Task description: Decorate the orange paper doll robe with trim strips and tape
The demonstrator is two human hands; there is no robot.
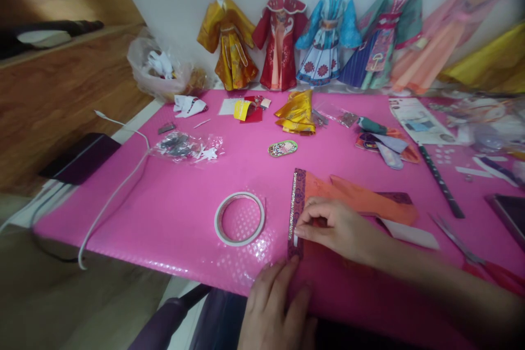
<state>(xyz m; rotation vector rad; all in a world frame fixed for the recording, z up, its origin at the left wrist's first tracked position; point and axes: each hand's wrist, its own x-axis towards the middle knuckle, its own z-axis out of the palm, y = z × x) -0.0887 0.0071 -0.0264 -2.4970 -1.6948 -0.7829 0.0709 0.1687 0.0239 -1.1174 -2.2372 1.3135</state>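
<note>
An orange piece of doll clothing lies on the pink tabletop, with a dark patterned band and a row of glittering beads along its left edge. My right hand is closed in a pinch on a small white strip, which looks like tape, at the lower part of that band. My left hand lies with its fingers stretched out, fingertips touching the band's lower end. Left of the garment, a roll of white tape rests flat. Part of the orange fabric is hidden beneath my right hand and forearm.
Doll robes, among them a red robe, stand along the wall. Red-handled scissors lie open at right, near a dark patterned stick. A green-rimmed oval hair clip lies mid-table. A white cable crosses the left side.
</note>
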